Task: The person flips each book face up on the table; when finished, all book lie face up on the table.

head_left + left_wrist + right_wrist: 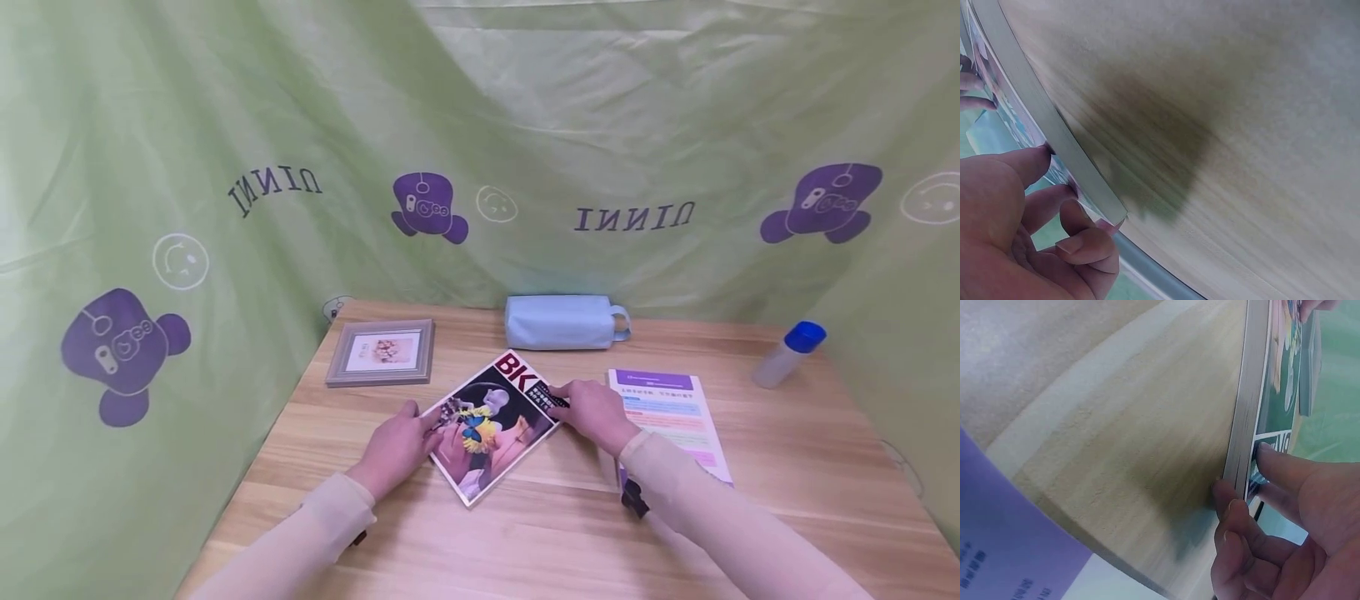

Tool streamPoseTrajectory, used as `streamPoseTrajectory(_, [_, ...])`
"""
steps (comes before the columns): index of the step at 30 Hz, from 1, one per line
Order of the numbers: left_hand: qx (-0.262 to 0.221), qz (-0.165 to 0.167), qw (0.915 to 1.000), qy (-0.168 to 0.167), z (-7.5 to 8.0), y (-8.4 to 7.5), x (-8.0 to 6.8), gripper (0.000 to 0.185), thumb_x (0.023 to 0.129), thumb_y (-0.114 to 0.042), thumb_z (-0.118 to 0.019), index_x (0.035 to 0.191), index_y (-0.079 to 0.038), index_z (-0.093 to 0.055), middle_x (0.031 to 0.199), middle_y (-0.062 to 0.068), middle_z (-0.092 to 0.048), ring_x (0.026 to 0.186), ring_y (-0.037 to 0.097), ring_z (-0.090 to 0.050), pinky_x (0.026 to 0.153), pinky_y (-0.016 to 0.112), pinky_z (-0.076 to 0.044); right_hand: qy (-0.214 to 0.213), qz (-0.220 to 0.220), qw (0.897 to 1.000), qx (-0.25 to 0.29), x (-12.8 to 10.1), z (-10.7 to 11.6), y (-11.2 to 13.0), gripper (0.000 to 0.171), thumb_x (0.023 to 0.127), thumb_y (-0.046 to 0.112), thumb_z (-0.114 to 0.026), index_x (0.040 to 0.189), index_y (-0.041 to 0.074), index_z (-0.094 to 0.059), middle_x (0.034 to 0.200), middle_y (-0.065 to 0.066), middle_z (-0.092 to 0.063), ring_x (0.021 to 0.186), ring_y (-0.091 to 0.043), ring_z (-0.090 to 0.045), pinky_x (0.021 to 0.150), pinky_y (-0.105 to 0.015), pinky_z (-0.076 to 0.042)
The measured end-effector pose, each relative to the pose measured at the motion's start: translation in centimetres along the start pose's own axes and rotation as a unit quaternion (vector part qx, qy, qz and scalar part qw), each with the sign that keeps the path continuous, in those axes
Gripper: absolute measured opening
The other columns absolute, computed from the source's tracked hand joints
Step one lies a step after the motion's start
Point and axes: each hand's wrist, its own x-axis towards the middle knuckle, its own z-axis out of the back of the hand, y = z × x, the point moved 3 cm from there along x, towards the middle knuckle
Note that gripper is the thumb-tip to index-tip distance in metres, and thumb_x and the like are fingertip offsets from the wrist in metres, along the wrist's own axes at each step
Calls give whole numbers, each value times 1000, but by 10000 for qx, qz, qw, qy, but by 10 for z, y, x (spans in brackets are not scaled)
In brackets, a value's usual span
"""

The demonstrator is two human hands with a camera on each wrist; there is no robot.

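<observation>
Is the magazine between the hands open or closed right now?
Closed: the magazine lies flat on the table, front cover up, pages stacked shut along its edge.

Glossy paper mag cover (491, 425), matt pale wood-grain table (787, 467), soft cloth pouch (561, 322), plastic bottle (787, 354)
</observation>
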Motion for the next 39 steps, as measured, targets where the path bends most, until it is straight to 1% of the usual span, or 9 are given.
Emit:
streamPoseTrajectory(4, [52, -35, 10000, 15, 1, -1, -3, 47, 96, -29, -77, 137, -8, -70, 88, 11, -50, 58, 19, -47, 56, 41, -54, 39, 0, 10000, 30, 4, 1, 1, 45, 92, 37, -80, 132, 16, -74, 130, -20, -69, 100, -37, -70, 60, -40, -53])
streamPoseTrajectory(9, [24, -66, 10000, 32, 2, -1, -8, 45, 97, -30, -76, 135, -7, -71, 88, 10, -50, 59, 18, -47, 56, 39, -53, 81, -10, 10000, 26, 8, 1, 3, 45, 93, 36, -80, 132, 15, -74, 132, -20, -68, 104, -41, -69, 63, -43, -54])
streamPoseTrajectory(15, [14, -71, 10000, 39, 2, -2, -13, 46, 97, -30, -76, 135, -6, -70, 90, 11, -53, 59, 18, -49, 57, 40, -55, 24, -53, 10000, 31, 14, 1, 4, 43, 94, 34, -79, 132, 15, -74, 133, -20, -68, 112, -47, -66, 73, -51, -57])
streamPoseTrajectory(19, [30, -94, 9999, 20, 1, -3, -15, 46, 96, -30, -77, 135, -6, -70, 90, 13, -54, 60, 19, -50, 58, 42, -56, -14, -6, 10000, 49, 19, 2, 5, 42, 94, 32, -79, 131, 14, -74, 131, -20, -68, 113, -46, -66, 78, -53, -57])
streamPoseTrajectory(26, [79, -176, 9998, -35, 0, -5, -18, 46, 97, -32, -76, 134, -6, -71, 91, 13, -55, 59, 19, -50, 58, 42, -56, -15, 69, 9999, 116, 26, 0, 6, 41, 95, 32, -78, 132, 13, -74, 131, -19, -69, 112, -43, -67, 81, -53, -56])
streamPoseTrajectory(32, [153, -106, 9998, 64, -2, -7, -21, 46, 98, -35, -75, 135, -7, -71, 95, 14, -58, 62, 20, -53, 61, 41, -58, 1, 75, 9998, 168, 29, 0, 7, 40, 97, 31, -76, 132, 13, -73, 133, -18, -68, 111, -41, -68, 85, -54, -56])
streamPoseTrajectory(35, [197, -88, 9998, 56, -2, -8, -22, 47, 98, -35, -75, 135, -7, -71, 96, 14, -59, 62, 19, -54, 61, 41, -58, 53, 20, 9998, 187, 31, 0, 8, 39, 99, 32, -73, 134, 14, -72, 134, -17, -68, 112, -41, -67, 87, -55, -55])
streamPoseTrajectory(39, [190, -136, 9997, -38, -1, -10, -25, 45, 96, -33, -76, 132, -6, -72, 93, 14, -59, 60, 19, -53, 57, 41, -57, 61, 29, 9998, 187, 33, -2, 9, 39, 100, 30, -71, 135, 14, -71, 135, -17, -67, 111, -41, -68, 88, -55, -55])
